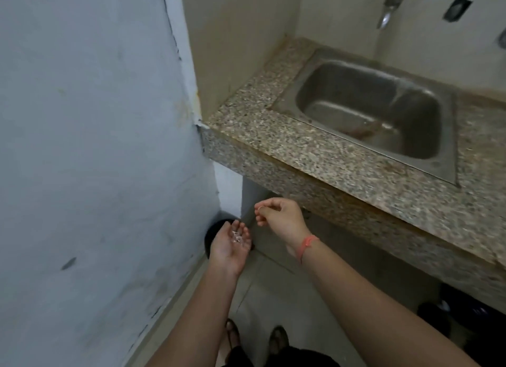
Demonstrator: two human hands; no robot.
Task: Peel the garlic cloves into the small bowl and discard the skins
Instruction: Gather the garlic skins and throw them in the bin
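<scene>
My left hand [231,244] is held palm up and cupped, low by the wall, with a few thin pale garlic skins [237,236] lying on its fingers. It hovers over a dark round bin [212,236] on the floor, mostly hidden behind the hand. My right hand [279,216] hangs just right of it, below the counter edge, fingers curled with thumb and forefinger pinched together; whether a scrap of skin is between them I cannot tell. No garlic cloves and no small bowl are in view.
A speckled granite counter [301,158] with a steel sink [369,112] stands to the right, a tap [388,7] running above it. A grey wall [95,147] closes the left side. Dark objects [460,312] sit under the counter. My feet [276,339] stand on the tiled floor.
</scene>
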